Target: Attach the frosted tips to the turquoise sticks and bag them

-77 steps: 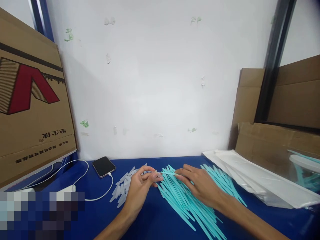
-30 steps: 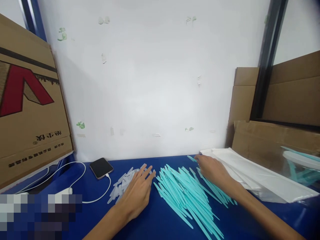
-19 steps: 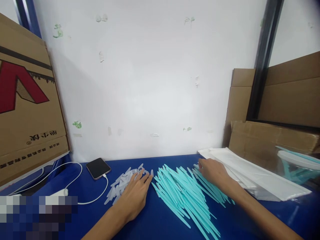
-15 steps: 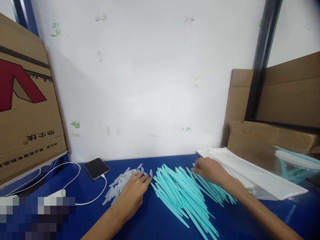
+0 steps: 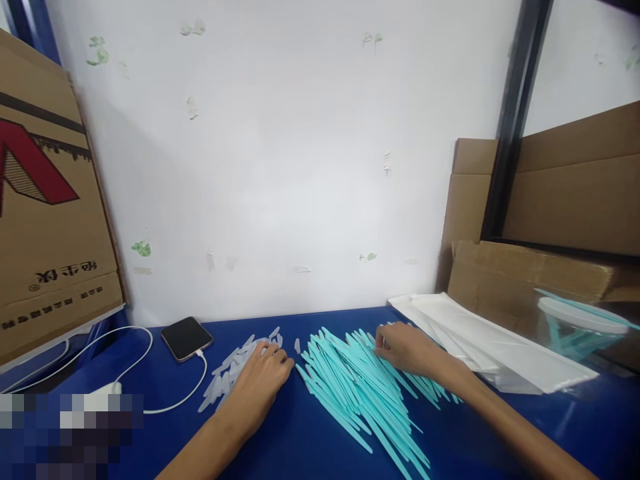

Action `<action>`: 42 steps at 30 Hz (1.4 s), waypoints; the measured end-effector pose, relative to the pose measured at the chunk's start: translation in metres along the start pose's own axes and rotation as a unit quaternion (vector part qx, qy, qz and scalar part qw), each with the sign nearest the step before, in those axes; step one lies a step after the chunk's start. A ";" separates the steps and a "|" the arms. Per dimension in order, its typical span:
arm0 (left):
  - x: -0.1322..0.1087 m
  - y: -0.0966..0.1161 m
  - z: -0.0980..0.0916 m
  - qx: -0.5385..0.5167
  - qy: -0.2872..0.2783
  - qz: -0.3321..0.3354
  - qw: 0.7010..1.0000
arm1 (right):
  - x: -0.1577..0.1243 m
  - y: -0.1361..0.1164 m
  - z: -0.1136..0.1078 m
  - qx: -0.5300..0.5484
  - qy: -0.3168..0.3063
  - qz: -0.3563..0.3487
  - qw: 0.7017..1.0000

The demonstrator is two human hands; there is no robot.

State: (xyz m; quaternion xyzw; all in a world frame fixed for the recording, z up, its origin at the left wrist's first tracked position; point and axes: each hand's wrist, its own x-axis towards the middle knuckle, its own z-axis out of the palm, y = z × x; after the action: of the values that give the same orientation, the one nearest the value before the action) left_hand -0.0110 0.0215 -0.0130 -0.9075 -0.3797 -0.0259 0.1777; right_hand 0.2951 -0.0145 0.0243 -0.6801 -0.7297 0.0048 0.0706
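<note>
1. Through the head camera I see the main pile of turquoise sticks [image 5: 357, 387] at the centre of the blue table [image 5: 285, 437], most running away from me at a slant. A second turquoise batch [image 5: 425, 385] lies just to its right, partly under the right arm.
2. The right hand [image 5: 407, 348] is curled at the far end of that batch, thumb and forefinger close together; I cannot tell whether a stick is between them.
3. Left of the main pile, pale translucent pieces [image 5: 226, 383] lie scattered, with one lone piece [image 5: 297, 346] apart. The left hand [image 5: 263, 372] bends over their near right edge, fingers loosely bunched; its fingertips are too hidden for me to call a grip.
4. I judge the step in hand as singling out one item on each side; a lift from here calls for a light fingertip pinch that leaves the neighbours undisturbed.
5. Farther out I have a phone [image 5: 187, 338] on a white cable, white packaging [image 5: 475, 330] and a clear tub [image 5: 565, 339] holding more turquoise.
6. The left carton [image 5: 30, 247] has a red graphic and upside-down characters, probably 绝尘侠, with ®; I can't read its smaller line.
</note>
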 end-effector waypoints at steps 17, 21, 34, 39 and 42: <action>0.002 0.015 -0.018 -0.705 0.212 -0.165 0.657 | -0.018 -0.044 0.000 0.105 0.116 -0.273 0.949; 0.004 0.018 -0.018 -0.744 0.186 -0.151 0.623 | -0.019 -0.045 0.003 0.092 0.119 -0.271 0.951; -0.002 0.017 -0.010 -0.487 0.169 -0.139 0.845 | -0.015 -0.043 0.002 0.058 0.159 -0.234 0.958; -0.003 -0.002 0.019 -0.235 0.103 -0.069 0.964 | 0.001 -0.009 -0.006 -0.048 0.178 0.011 0.983; -0.006 -0.006 0.027 -0.189 0.067 -0.022 0.980 | 0.007 0.010 -0.002 -0.072 0.094 0.089 0.989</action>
State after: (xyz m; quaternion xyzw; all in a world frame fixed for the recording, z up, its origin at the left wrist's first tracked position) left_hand -0.0219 0.0301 -0.0377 -0.9124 -0.3749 -0.1617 0.0279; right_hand 0.3045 -0.0067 0.0257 -0.7432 -0.6546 -0.1060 0.0890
